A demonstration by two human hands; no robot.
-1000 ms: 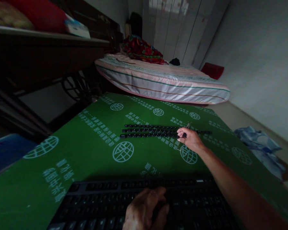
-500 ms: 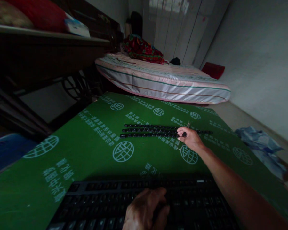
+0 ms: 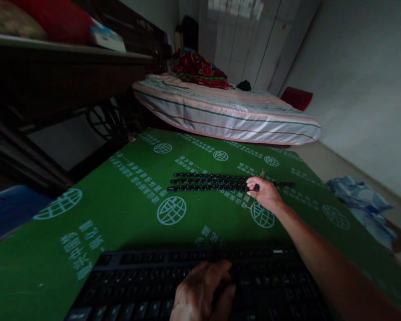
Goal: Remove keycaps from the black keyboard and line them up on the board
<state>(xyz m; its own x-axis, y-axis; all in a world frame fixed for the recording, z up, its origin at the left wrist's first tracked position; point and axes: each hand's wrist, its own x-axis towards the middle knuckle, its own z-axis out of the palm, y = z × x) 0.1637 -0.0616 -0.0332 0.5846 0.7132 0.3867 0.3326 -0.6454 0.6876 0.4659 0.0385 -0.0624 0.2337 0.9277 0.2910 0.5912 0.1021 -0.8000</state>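
My left hand rests on a black keyboard at the bottom, its fingers loosely bent and thumb apart. Farther up on the green board, my right hand is closed in a pinch around a small dark piece. Thin wires stick out on both sides of these fingers, in line with it, like a wire keycap puller; the fingers hide its middle. Several black keycaps lie in neat rows beside my right hand, and one row continues beyond it to the right. Parts of the keyboard are too dark to make out.
The green board carries printed globes and lettering. Behind it stands a bed with a red patterned blanket. A dark sewing-machine table is on the left, a blue-white cloth on the right.
Almost nothing differs. Both hands keep their places and the keycap rows lie as before; the view has shifted very slightly.
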